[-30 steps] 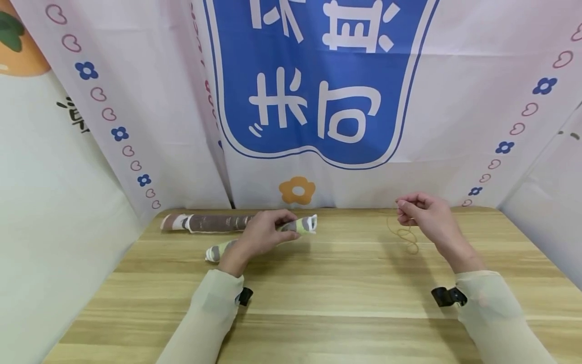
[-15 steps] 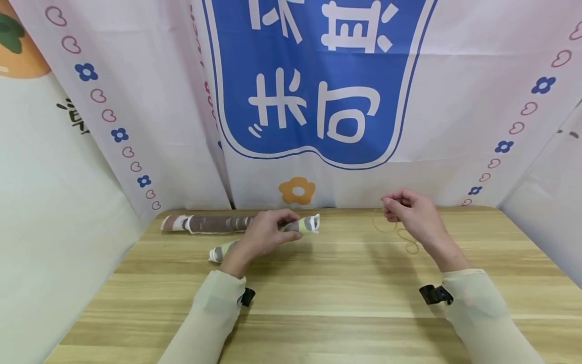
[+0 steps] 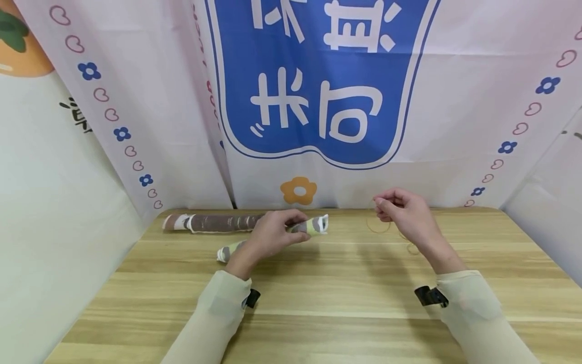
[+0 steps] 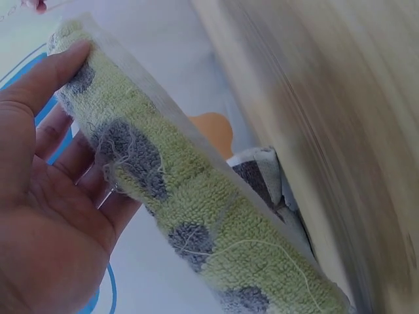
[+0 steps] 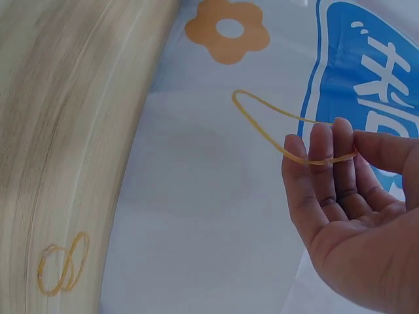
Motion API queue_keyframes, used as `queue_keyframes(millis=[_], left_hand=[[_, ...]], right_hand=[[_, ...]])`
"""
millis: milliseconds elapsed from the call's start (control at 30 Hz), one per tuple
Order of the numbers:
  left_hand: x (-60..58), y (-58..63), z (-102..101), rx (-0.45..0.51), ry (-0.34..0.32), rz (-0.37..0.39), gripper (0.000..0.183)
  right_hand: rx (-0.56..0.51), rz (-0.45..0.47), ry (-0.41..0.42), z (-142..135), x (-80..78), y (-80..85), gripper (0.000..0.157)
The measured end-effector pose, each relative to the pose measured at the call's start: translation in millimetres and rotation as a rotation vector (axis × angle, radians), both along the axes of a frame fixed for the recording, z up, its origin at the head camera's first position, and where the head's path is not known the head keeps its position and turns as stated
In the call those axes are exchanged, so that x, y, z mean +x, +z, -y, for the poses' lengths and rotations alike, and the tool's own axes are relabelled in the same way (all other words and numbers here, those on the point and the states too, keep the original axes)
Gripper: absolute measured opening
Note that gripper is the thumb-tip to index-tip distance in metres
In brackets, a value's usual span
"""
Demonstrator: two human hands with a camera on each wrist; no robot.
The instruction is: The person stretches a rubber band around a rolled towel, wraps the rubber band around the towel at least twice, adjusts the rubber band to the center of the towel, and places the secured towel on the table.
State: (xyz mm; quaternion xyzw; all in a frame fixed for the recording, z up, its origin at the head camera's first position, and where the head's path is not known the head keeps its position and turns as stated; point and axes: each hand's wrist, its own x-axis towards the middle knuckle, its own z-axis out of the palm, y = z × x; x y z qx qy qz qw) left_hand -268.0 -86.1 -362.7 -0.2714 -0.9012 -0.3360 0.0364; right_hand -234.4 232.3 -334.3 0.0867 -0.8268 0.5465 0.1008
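My left hand (image 3: pixel 273 232) grips a rolled-up towel (image 4: pixel 196 190), yellow-green with grey spots, thumb on one side and fingers on the other. A loose thread trails over its terry surface in the left wrist view. Its right end tilts up above the table in the head view. Between thumb and fingertips, my right hand (image 3: pixel 406 212) pinches a yellow rubber band (image 5: pixel 258 129), which hangs out as a long loop. Below that hand, a second looped piece of rubber band (image 5: pixel 41 271) lies on the wooden table.
A brown and white rolled towel (image 3: pixel 218 223) lies along the table's back edge, its right end behind my left hand. A printed cloth (image 3: pixel 254 177) with a blue panel hangs right behind the wooden table (image 3: pixel 336 323).
My right hand has moved left with its rubber band, away from the looped one on the table. My left hand has shifted slightly right with the spotted towel roll.
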Motion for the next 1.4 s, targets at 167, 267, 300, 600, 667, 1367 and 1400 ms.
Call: queue_keyframes(millis=[167, 267, 300, 600, 667, 1367, 1400], left_hand=[[3.0, -0.2, -3, 0.009, -0.018, -0.012, 0.03], [4.3, -0.7, -4, 0.01, -0.023, -0.022, 0.031], [4.7, -0.9, -4, 0.009, -0.026, -0.025, 0.031], [10.6, -1.5, -14, -0.015, -0.063, -0.059, 0.03], [11.5, -2.0, -16, -0.024, -0.075, -0.065, 0.03], [11.7, -13.8, -35, 0.003, -0.103, -0.097, 0.056], [11.9, -14.3, -35, 0.002, -0.11, -0.1, 0.058]], right_hand=[[0.052, -0.043, -0.006, 8, 0.3, -1.2, 0.024], [0.073, -0.066, -0.006, 14, -0.1, -3.5, 0.022], [0.079, -0.071, -0.004, 16, -0.3, -4.3, 0.021], [0.169, -0.071, 0.0, 33, 0.6, -12.0, 0.018], [0.181, -0.067, 0.003, 36, 1.1, -13.1, 0.017], [0.293, -0.191, 0.071, 55, 6.8, -18.7, 0.009], [0.298, -0.19, 0.077, 55, 7.3, -18.4, 0.008]])
